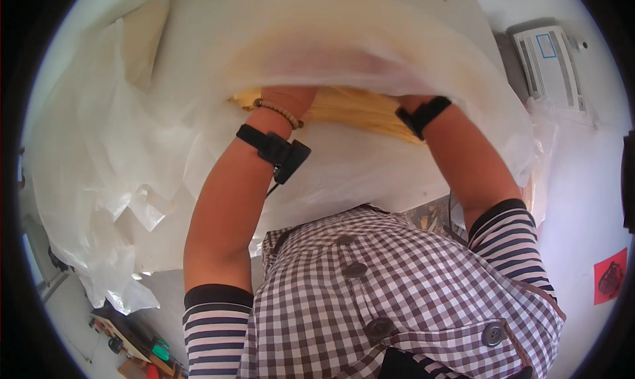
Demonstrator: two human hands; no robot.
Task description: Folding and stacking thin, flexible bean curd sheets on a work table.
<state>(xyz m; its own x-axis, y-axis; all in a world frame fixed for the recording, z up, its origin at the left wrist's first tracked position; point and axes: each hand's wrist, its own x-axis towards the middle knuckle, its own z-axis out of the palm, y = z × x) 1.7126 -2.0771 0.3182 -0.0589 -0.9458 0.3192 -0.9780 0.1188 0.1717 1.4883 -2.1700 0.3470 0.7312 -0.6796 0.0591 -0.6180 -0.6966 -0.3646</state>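
A cloudy, translucent plastic sheet [317,28] bulges up across the far side of the work surface. Both my hands reach in beneath it. Under its edge lies a soft yellow, layered or folded material [364,112], whose kind I cannot make out. My left hand [291,96] is at the left part of this material, with only the wrist end plain to see. Toward its right end is my right hand [411,101], mostly covered by the sheet. The fingers of both hands are veiled by the plastic, so their grip does not show.
Loose plastic [112,174] drapes over the left edge of the surface. A white slatted appliance [549,65] stands at the far right, and a red paper [610,276] is on the right wall. Low at the left, a wooden shelf [126,336] holds small items.
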